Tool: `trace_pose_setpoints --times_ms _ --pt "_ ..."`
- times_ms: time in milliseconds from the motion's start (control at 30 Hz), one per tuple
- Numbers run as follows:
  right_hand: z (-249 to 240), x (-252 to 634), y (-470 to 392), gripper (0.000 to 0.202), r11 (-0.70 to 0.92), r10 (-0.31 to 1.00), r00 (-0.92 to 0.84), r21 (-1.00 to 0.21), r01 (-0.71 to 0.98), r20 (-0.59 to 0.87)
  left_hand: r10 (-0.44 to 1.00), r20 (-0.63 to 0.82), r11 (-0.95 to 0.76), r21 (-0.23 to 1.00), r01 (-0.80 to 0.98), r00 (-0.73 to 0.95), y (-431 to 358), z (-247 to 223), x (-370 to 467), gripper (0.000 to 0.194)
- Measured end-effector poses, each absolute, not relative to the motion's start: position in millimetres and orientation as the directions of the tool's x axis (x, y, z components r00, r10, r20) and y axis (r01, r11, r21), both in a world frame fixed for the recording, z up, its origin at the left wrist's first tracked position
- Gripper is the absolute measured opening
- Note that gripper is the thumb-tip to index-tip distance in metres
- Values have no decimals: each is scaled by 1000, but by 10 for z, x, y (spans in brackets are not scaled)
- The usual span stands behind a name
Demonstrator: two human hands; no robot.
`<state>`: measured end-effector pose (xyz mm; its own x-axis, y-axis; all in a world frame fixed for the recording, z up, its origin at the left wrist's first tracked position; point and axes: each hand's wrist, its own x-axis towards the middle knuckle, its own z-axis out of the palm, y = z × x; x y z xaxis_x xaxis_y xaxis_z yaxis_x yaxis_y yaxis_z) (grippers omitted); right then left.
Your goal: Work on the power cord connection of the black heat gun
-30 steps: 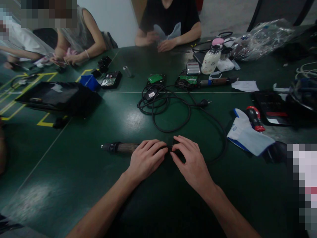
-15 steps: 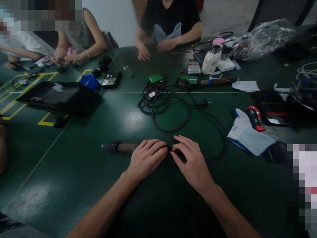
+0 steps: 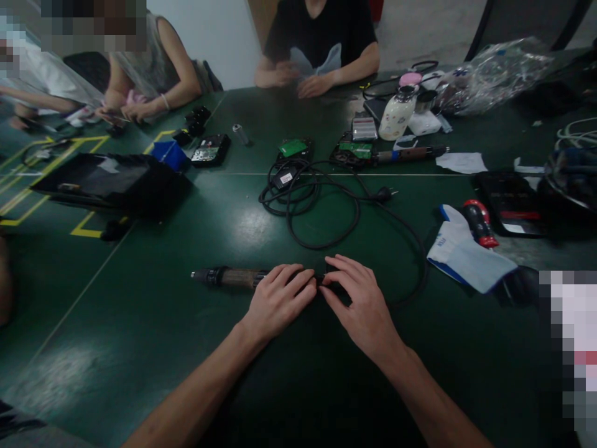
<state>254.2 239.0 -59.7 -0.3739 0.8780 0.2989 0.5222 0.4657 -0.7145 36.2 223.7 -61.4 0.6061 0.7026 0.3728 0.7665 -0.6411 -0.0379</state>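
An electric screwdriver [image 3: 233, 277] with a brown grip and black nose lies on the green table, its tip pointing left. My left hand [image 3: 282, 298] is closed over its rear part and hides much of it. At the tool's rear end, my right hand [image 3: 357, 295] pinches the small black cable plug [image 3: 321, 280] between thumb and fingers. My two hands almost meet there, so the joint between plug and tool is mostly covered. From beyond my right hand the black cable [image 3: 425, 267] curves up to a loose coil with an adapter [image 3: 284, 179].
Opened hard drives [image 3: 293, 149] lie beyond the coil, near a second electric screwdriver [image 3: 410, 154]. On the right are a glove [image 3: 471, 252], a red-black screwdriver handle [image 3: 480, 223] and a black device [image 3: 508, 205]. A black tray [image 3: 102, 180] stands left. Co-workers [image 3: 321, 50] sit opposite.
My left hand has slid slightly right along the screwdriver, uncovering more of its body. My right hand has barely moved. The co-worker opposite has drawn one hand back.
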Motion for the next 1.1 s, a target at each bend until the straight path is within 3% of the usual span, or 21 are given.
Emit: trace_pose_setpoints --times_ms 233,400,467,600,800,900,1100 --pt "-473 2547 2378 14 522 850 -196 -735 433 489 698 435 -638 17 770 569 2311 -603 260 4" --pt "-423 2574 2360 14 508 840 -51 -751 422 540 824 417 -444 51 895 385 2472 -615 -153 7" --pt "-429 2575 2357 14 494 850 -44 -765 413 525 878 421 -272 51 961 227 2544 -640 -479 9" --pt "-445 2575 2366 12 463 873 -50 -791 400 485 878 408 259 36 965 -251 2594 -675 -1276 20" --pt "-435 2577 2389 10 420 894 -24 -821 387 447 687 484 594 56 803 -542 2401 -637 -2151 28" --pt "-434 2575 2386 11 381 915 -23 -842 381 403 643 483 657 52 752 -595 2319 -639 -2320 34" --pt "-443 2583 2372 10 327 940 -33 -869 372 339 693 463 638 -37 769 -553 2344 -663 -2291 41"
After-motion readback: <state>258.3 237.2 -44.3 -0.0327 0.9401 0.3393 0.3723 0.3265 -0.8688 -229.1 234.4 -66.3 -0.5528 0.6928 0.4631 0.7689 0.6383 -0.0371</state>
